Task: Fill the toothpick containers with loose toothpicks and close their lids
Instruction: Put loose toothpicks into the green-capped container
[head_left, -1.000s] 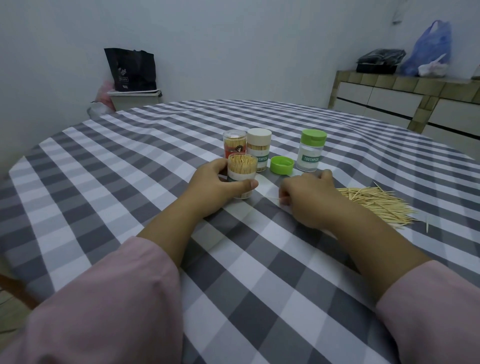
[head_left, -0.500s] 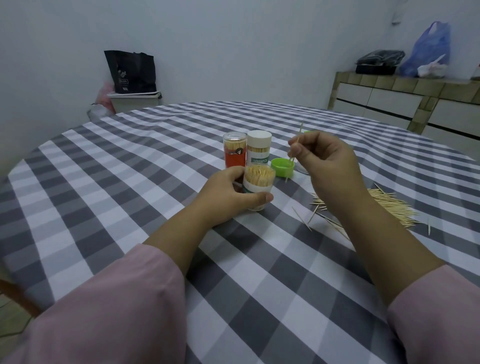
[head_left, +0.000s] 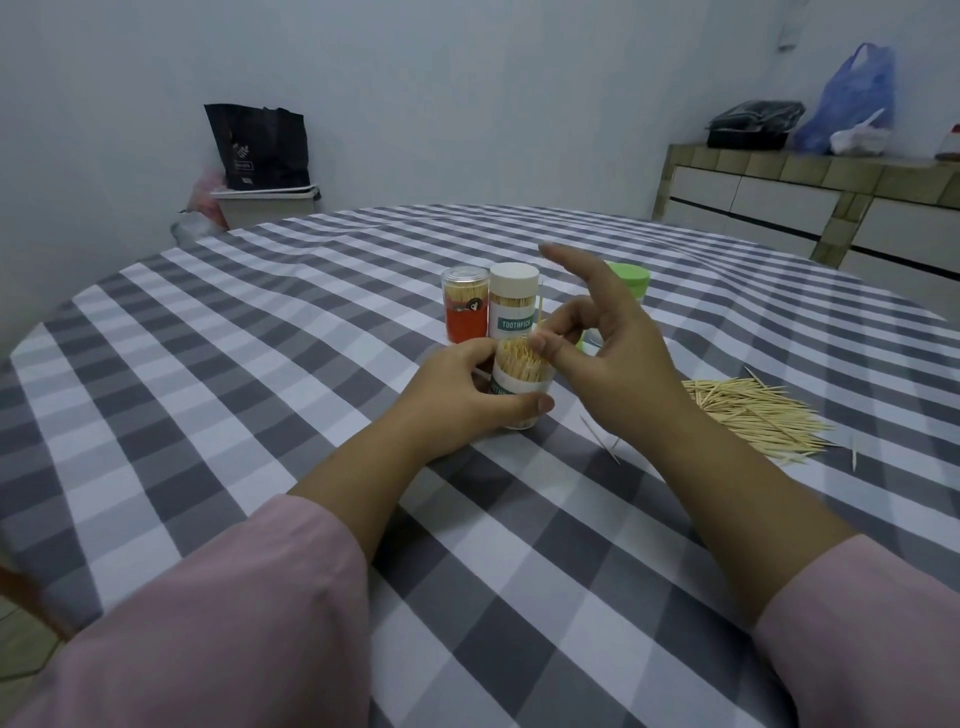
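Observation:
My left hand grips an open, nearly full toothpick container standing on the checked tablecloth. My right hand hovers just over its mouth, pinching a toothpick upright between thumb and a finger, index finger stretched out. Behind stand a red-labelled container with a clear lid and a white-lidded container. A green-lidded container is mostly hidden by my right hand, as is the loose green lid. A pile of loose toothpicks lies to the right.
A few stray toothpicks lie beside my right wrist, and one past the pile. Beyond the table, a bin with a black bag stands at the wall. A tiled counter with bags runs along the right.
My right hand came down and left from beside the green lid to the open container's mouth, still pinching a toothpick. The left hand kept its hold on the container.

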